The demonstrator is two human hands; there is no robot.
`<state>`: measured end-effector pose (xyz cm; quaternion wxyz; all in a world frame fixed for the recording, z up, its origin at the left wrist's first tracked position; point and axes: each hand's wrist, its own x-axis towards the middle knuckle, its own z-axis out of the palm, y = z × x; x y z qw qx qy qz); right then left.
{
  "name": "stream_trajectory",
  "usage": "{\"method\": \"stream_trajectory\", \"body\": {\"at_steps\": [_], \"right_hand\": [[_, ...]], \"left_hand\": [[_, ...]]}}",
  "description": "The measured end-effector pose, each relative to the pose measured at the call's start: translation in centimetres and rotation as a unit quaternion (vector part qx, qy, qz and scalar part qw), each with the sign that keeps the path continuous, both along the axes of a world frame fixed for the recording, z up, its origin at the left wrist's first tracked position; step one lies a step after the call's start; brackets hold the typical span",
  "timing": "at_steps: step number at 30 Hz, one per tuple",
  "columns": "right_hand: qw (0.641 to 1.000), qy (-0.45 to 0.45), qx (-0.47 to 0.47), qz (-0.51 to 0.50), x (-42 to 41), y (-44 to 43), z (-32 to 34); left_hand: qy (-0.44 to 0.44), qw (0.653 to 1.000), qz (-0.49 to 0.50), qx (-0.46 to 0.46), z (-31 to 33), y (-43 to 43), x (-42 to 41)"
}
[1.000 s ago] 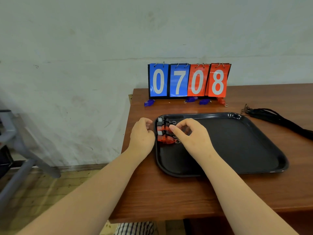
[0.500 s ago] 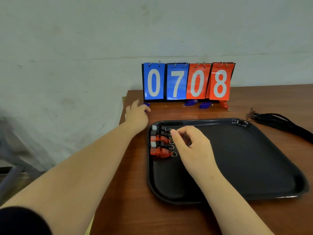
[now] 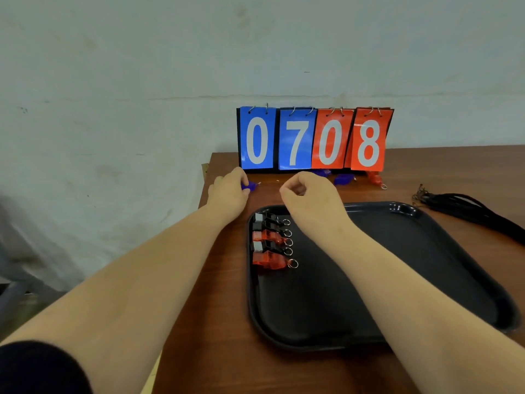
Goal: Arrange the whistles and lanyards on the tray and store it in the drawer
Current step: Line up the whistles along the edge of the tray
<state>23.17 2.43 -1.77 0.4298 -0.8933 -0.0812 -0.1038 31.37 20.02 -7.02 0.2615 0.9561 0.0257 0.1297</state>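
Reaching past the tray [image 3: 460, 282], the left hand [image 3: 227, 191] pinched a blue whistle [image 3: 250, 185] on the table [image 3: 224, 322].
The right hand [image 3: 309, 197] hovered loosely curled, holding nothing; five whistles [image 3: 270, 241] lined the tray's left edge.

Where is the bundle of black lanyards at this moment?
In the head view, the black lanyards lie on the wooden table at the far right, just beyond the black tray, untouched by either hand.
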Motion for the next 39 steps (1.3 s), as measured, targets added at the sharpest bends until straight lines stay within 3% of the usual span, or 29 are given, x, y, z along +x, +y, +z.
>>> {"method": "stream_trajectory", "body": {"at_steps": [6, 10, 21, 32, 39], "right_hand": [[0.997, 0.021, -0.081, 0.002, 2.3, 0.5, -1.7], [0.99, -0.019, -0.134, 0.031, 2.3, 1.1, -1.9], [0.986, -0.098, -0.136, 0.025, 0.4, 0.6, 0.3], [0.996, -0.036, -0.022, 0.083, -5.8, -1.7, 1.3], [0.996, 0.029, 0.027, 0.084, -9.5, -2.6, -2.2]], "left_hand": [[-0.024, 0.992, -0.068, -0.1, 0.5, 0.1, -1.4], [-0.024, 0.974, -0.133, -0.181, 3.0, 0.1, -2.9], [0.023, 0.946, -0.191, -0.261, 7.1, -0.7, -7.2], [-0.089, 0.96, -0.176, -0.198, 5.8, -1.7, -14.6], [-0.088, 0.967, -0.139, -0.194, 1.9, -1.9, -20.0]]}}
